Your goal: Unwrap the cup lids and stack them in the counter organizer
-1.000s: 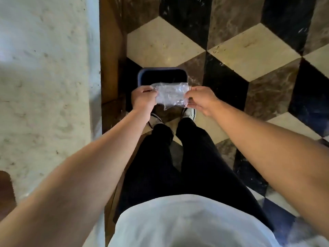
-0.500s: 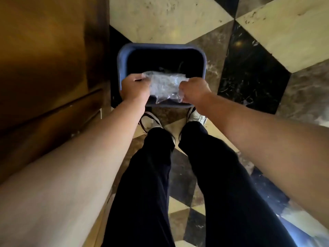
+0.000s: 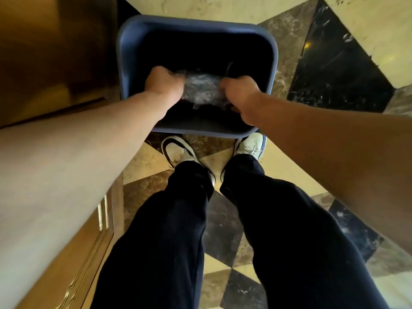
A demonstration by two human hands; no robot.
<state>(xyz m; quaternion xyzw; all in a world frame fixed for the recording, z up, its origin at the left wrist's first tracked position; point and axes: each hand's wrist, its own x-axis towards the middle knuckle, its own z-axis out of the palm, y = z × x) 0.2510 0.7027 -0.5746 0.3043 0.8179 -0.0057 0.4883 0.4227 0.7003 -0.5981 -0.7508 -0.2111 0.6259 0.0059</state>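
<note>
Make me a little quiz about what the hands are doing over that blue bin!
1. True or false: both hands grip the clear plastic wrap.
2. What lies straight below the wrap? A) the blue bin B) the wooden cabinet C) a shoe
3. Fill in: the left hand and right hand hold opposite ____ of the wrap.

Key: 1 true; 2 A; 3 ends.

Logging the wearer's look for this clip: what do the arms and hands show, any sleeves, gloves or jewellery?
Both forearms are bare all the way to the frame edges; no sleeves show. The left hand and right hand wear no gloves, and no watch, bracelet or ring is visible. Lower down, black trousers and white sneakers.
</note>
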